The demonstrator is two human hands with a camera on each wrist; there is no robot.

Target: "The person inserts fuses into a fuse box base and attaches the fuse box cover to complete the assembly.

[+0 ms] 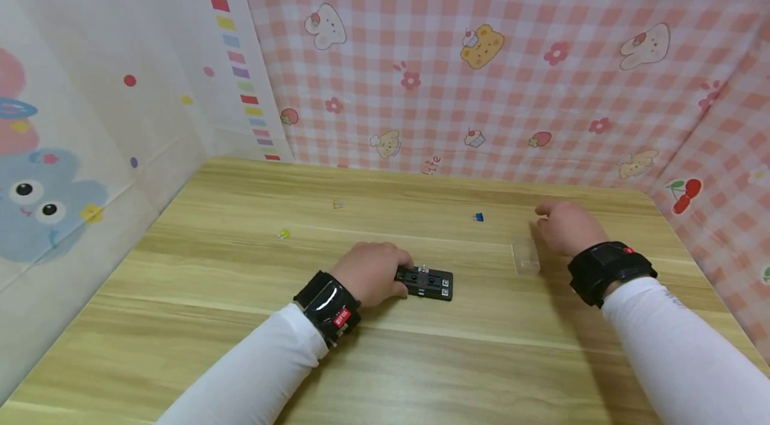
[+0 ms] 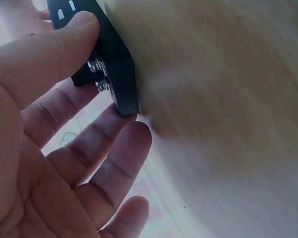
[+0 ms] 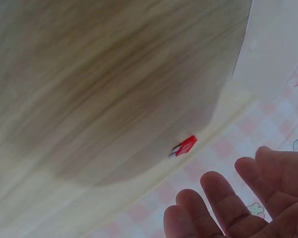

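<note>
My left hand (image 1: 371, 272) grips the left end of a black fuse block (image 1: 434, 283) on the wooden table. In the left wrist view the thumb lies over the block (image 2: 114, 64), with fingers against its side and metal clips between. My right hand (image 1: 568, 228) is over the table's right side, fingers loosely bent and holding nothing. A clear plastic cover (image 1: 526, 256) lies beside it. In the right wrist view a red blade fuse (image 3: 185, 146) lies on the table, beyond the fingertips; the head view does not show it.
A blue blade fuse (image 1: 478, 217) lies left of the right hand. A yellow fuse (image 1: 283, 234) and a pale yellowish one (image 1: 337, 204) lie toward the back left. Patterned cloth (image 1: 445, 77) hangs along the table's back edge and both sides.
</note>
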